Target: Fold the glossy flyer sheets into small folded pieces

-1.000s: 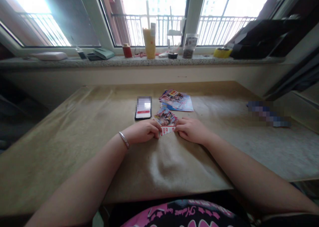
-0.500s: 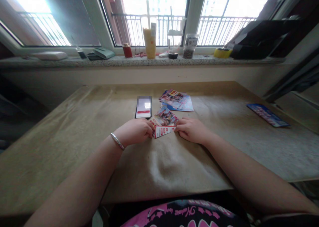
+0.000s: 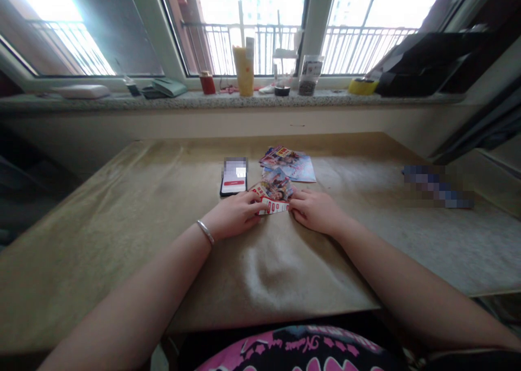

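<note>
A colourful printed leaflet (image 3: 273,188) lies in the middle of the table, its near edge folded up into a white strip with red print. At its left end my left hand (image 3: 236,212), with a silver bangle at the wrist, grips the folded edge between its fingers. My right hand (image 3: 316,208) pinches the right end of the same fold. Just beyond the leaflet rests a loose pile of similar leaflets (image 3: 299,166), which it partly overlaps in view. A phone (image 3: 234,184) with a lit screen lies beyond my left hand, part of its display blurred out.
Brown covering spreads over the table (image 3: 101,224). Far right lies a blue printed packet (image 3: 437,187), partly blurred. On the stone windowsill (image 3: 191,101) stand a yellow cup (image 3: 245,72) with a straw, a red jar (image 3: 207,83), yellow tape (image 3: 363,86) and a black box (image 3: 423,67).
My left hand has slid right and slightly away from me along the fold. The leaflet has turned a little and its white strip looks narrower. My right hand has barely moved.
</note>
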Tool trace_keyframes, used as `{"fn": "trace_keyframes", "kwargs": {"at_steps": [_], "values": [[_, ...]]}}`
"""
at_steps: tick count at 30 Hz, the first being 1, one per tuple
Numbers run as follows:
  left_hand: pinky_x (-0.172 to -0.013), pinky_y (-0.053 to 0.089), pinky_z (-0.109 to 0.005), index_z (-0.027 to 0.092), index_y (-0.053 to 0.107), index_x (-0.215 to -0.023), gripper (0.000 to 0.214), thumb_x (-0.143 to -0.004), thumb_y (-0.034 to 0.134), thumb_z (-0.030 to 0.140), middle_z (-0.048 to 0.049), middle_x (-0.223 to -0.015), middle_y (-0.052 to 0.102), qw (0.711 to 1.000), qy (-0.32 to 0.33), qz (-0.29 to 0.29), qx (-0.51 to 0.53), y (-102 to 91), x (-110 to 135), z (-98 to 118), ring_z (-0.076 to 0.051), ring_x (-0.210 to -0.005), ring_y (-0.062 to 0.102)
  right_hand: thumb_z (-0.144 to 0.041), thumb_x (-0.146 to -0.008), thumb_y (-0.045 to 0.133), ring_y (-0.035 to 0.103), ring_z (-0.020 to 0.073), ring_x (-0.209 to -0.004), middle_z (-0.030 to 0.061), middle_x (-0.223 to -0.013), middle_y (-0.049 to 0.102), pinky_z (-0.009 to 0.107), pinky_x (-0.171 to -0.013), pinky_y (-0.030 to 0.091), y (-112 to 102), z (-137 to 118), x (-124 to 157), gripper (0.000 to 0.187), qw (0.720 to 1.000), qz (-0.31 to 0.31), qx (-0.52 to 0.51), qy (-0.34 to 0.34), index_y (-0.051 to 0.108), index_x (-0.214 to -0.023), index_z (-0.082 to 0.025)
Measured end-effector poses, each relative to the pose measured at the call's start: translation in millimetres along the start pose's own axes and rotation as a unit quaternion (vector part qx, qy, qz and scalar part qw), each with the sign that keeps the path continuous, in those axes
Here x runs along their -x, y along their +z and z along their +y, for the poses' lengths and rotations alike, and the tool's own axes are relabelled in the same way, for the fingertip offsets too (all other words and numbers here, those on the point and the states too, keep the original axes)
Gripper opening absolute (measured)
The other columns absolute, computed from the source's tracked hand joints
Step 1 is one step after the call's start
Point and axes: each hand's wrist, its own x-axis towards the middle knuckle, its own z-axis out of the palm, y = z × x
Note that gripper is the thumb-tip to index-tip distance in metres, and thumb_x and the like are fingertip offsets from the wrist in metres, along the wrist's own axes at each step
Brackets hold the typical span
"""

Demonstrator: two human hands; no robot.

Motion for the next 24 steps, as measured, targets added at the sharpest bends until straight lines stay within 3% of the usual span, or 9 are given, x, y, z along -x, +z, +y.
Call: {"fn": "trace_keyframes", "kwargs": {"at_steps": [9,15,24], "values": [[-0.101,0.041,-0.042,0.025,0.058,-0.120,0.031,-0.089,0.051,0.029,-0.0092,-0.122,0.052,0.996,0.053,0.058,-0.034,4.8,-5,7,-0.025,-0.115,0.047,-0.020,-0.089,0.047,0.055,0.0198,-0.093,0.0073,-0.098,0.065,0.030,-0.079,0.042,11,-3,-4,0.025,0.996,0.028,-0.041,-0.073,0.067,-0.103,-0.021],[-0.099,0.043,-0.040,0.023,0.058,-0.121,0.032,-0.090,0.050,0.027,-0.0092,-0.117,0.058,0.997,0.076,0.032,-0.013,10.4,-8,6,-0.023,-0.109,0.052,-0.020,-0.090,0.046,0.053,0.0205,-0.096,0.0086,-0.100,0.064,0.033,-0.083,0.043,16,-3,-6,0.029,0.994,0.039,-0.051,-0.090,0.065,-0.112,-0.023],[-0.096,0.044,-0.034,0.023,0.065,-0.108,0.023,-0.092,0.048,0.023,-0.0057,-0.113,0.064,0.997,0.067,0.018,0.037,-0.7,-5,4,-0.020,-0.106,0.056,-0.018,-0.087,0.049,0.053,0.0200,-0.094,0.0080,-0.098,0.064,0.031,-0.082,0.042,11,-3,-8,0.027,0.995,0.018,-0.054,-0.086,0.068,-0.104,-0.023]]}}
